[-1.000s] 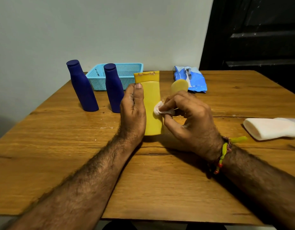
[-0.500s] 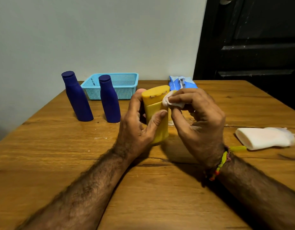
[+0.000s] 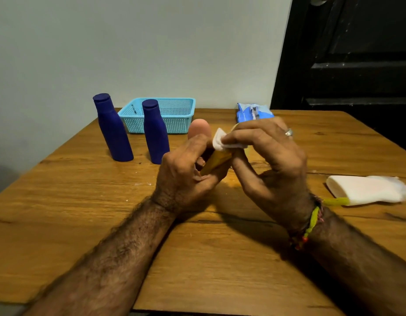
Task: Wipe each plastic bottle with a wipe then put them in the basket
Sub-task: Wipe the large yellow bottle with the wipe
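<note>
Since half a second ago, yellow bottle [image 3: 217, 161] tilted flatter at frame centre, gripped by left hand [image 3: 186, 172]. Right hand [image 3: 269, 156] pinches wipe [image 3: 222, 140] on it; rotate bottle, cover every face.

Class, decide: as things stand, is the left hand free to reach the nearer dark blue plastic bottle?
Probably not yet: the left hand grips the yellow plastic bottle. The nearer dark blue plastic bottle stands unobstructed just beyond it.
</note>
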